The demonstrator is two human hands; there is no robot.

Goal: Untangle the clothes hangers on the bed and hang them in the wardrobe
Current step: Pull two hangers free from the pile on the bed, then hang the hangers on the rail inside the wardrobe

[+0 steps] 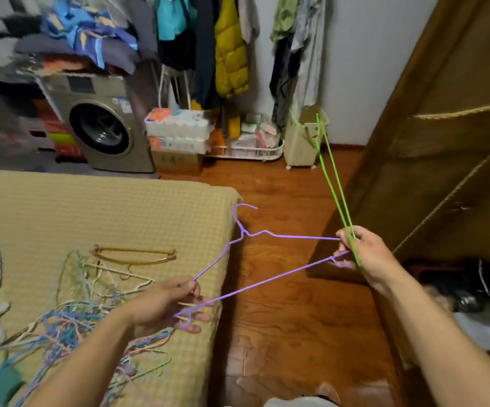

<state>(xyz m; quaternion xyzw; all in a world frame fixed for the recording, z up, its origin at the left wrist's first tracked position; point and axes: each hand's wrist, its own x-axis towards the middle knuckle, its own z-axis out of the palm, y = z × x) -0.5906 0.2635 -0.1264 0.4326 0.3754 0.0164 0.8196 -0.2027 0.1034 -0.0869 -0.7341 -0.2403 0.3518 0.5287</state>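
Note:
A purple wire hanger (pixel 267 282) stretches between my two hands above the bed's edge, its hook pointing up and away. My left hand (pixel 164 301) pinches its left corner over the bed. My right hand (pixel 364 254) grips the hanger's right corner together with a green wire hanger (pixel 333 183), which sticks up and away from my fist. A tangled pile of thin wire hangers (pixel 85 312) in blue, pink, green and cream lies on the yellow bed cover (pixel 105 212). A gold-brown hanger (pixel 135 255) rests just behind the pile.
A brown wooden wardrobe door (pixel 443 142) stands at the right. Clothes (pixel 229 48) hang along the back wall above a white rack (pixel 246 149) of boxes. A washing machine (pixel 102 124) stands beyond the bed. Wooden floor (pixel 281 289) lies between the bed and the wardrobe.

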